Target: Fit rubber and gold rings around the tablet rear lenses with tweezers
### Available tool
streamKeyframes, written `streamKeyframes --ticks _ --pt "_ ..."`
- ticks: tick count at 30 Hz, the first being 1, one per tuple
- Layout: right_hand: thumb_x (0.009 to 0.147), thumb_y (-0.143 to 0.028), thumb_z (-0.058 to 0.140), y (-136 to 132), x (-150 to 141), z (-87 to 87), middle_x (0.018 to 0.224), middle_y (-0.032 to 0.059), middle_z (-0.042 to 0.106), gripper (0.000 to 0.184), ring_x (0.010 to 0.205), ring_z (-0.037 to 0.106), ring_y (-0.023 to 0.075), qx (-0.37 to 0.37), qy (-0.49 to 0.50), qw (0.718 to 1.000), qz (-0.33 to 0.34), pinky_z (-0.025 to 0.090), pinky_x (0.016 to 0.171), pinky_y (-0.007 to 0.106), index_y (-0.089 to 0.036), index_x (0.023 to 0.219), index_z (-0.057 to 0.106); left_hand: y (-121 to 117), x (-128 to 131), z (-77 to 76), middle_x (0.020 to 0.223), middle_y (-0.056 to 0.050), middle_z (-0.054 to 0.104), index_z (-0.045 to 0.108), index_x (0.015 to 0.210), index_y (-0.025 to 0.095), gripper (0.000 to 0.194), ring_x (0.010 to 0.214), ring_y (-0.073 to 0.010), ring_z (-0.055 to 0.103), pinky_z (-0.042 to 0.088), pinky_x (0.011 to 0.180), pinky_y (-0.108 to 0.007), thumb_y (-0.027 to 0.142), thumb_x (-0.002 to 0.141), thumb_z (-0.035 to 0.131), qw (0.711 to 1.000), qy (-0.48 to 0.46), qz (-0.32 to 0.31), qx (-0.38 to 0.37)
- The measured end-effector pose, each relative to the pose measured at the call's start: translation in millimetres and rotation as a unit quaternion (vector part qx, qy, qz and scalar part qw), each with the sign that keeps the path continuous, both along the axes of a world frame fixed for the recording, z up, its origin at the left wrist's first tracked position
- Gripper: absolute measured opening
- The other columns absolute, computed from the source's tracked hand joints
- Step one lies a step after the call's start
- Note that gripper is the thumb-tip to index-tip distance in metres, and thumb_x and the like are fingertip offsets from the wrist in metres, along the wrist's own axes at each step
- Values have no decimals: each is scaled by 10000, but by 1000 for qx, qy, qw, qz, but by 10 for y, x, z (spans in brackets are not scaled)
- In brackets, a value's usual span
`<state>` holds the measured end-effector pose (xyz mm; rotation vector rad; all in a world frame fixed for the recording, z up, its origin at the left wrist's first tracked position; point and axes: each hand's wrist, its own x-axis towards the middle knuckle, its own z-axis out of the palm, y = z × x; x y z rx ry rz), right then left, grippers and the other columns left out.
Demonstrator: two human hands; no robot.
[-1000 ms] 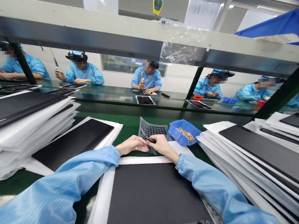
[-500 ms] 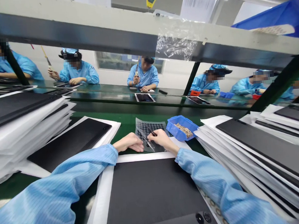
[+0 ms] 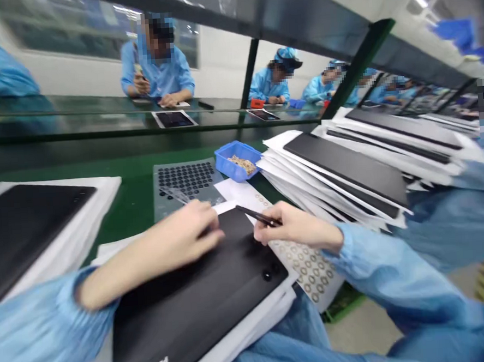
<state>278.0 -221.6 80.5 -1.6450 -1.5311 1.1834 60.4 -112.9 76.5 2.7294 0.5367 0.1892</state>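
My right hand (image 3: 283, 225) grips black tweezers (image 3: 258, 215), their tips pointing left above the upper edge of a black tablet (image 3: 192, 309). The tablet lies back up on white sheets, with camera lenses at its right corner and pale lettering near the bottom. Over the tablet's upper left part is my left hand (image 3: 187, 231), slightly blurred, thumb apart from the bent fingers and nothing seen in it. Beyond it lies a clear sheet of round black stickers (image 3: 188, 176). A sheet of ring-shaped pieces (image 3: 313, 269) is partly under my right forearm.
A blue bin (image 3: 236, 162) of small tan pieces stands behind the tablet. Stacks of dark tablets and white sheets (image 3: 343, 169) rise to the right; another tablet (image 3: 31, 226) lies left. Co-workers sit across the green bench (image 3: 113, 156), under a shelf with a slanted post (image 3: 358, 70).
My view has swung to the right. The right hand has brought the tweezers from the black sticker sheet back over the tablet. My left hand has also come back over the tablet.
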Motion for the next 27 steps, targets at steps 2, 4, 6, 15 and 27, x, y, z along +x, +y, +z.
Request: streamKeyframes --ticks 2,4,6,15,27 --pt "692 -230 652 -344 38 -124 577 -12 611 102 556 525 102 -29 30 998 -51 386 561 222 -140 645 649 -305 94 -47 1019 -52 569 561 890 190 135 966 -217 516 414 839 -338 280 924 466 990 -2 -139 -15" --pt "704 -246 641 -565 50 -257 571 -21 578 122 543 484 94 -42 49 994 -90 355 538 219 -139 647 628 -500 168 -133 1125 -51 539 549 976 199 102 1063 -230 464 413 872 -355 237 926 468 979 2 -200 -32" --pt "710 -237 626 -662 49 -363 564 -32 535 123 538 440 85 -37 57 991 -115 326 523 214 -136 643 606 -576 229 -228 1190 -51 511 527 1051 204 140 1130 -233 419 410 898 -358 202 922 474 977 -7 -211 -40" --pt "726 -195 589 -649 47 -480 566 -51 456 92 536 385 73 -24 48 991 -123 296 494 204 -141 653 575 -525 322 -354 1201 -50 500 494 1126 199 196 1181 -199 381 358 979 -338 170 940 439 975 -39 -215 -45" --pt "709 -234 633 -585 94 -355 521 -60 416 202 499 378 79 -19 -112 991 -71 255 447 215 -166 578 493 -523 335 -373 1170 -61 520 507 1144 197 222 1153 -213 413 382 961 -351 166 934 440 975 -49 -214 -42"
